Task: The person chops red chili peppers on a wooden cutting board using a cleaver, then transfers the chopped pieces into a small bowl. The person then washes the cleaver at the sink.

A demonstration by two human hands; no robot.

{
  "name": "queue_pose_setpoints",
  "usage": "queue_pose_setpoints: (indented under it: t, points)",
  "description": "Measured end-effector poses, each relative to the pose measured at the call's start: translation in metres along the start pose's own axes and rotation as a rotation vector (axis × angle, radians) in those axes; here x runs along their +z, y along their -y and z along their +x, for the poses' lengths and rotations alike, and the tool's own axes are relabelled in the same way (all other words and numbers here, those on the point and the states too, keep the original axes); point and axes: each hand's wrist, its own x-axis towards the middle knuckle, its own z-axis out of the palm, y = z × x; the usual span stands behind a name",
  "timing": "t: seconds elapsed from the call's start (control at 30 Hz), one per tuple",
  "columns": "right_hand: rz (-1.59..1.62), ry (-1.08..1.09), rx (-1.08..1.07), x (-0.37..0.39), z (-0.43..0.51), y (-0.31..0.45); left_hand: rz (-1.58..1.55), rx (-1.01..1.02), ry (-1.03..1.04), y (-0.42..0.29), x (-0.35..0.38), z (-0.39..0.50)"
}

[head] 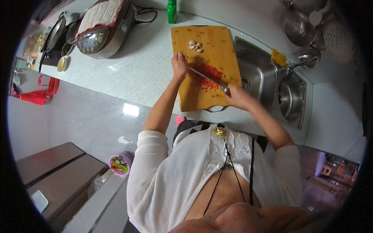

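Observation:
A wooden cutting board [209, 35] lies on the speckled white countertop. Finely chopped red chili [215, 72] is spread over its middle, on both sides of a kitchen knife [204, 76] that slants across the board. My right hand [239, 97] grips the knife's handle near the board's right edge. At the far end of the blade is my left hand [180, 65], its fingers closed around the tip end, which they hide. Several garlic cloves [194, 46] sit in a small group toward the back of the board, beyond the chili and apart from the blade.
Right of the board is a double-bowl steel sink [259, 78] with a faucet [301, 62] and a yellow cloth [278, 57]. A green bottle [172, 13] stands behind the board. Leftward are a rice cooker [102, 43] and a small bowl [62, 64]. A waste bin [130, 160] is on the floor.

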Motion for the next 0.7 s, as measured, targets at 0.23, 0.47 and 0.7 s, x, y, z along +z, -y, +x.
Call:
queue_pose_setpoints:
  t: [0.23, 0.47, 0.7]
  points:
    - [-0.229, 0.013, 0.084, -0.029, 0.025, -0.032, -0.148, 0.088, -0.075, -0.001, 0.021, 0.008]
    - [-0.202, -0.078, 0.08, -0.019, 0.025, -0.034, 0.001, 0.125, 0.049, -0.005, 0.021, 0.003]
    - [-0.149, -0.044, -0.016, -0.017, 0.01, -0.016, 0.067, 0.066, 0.055, -0.004, 0.02, -0.001]
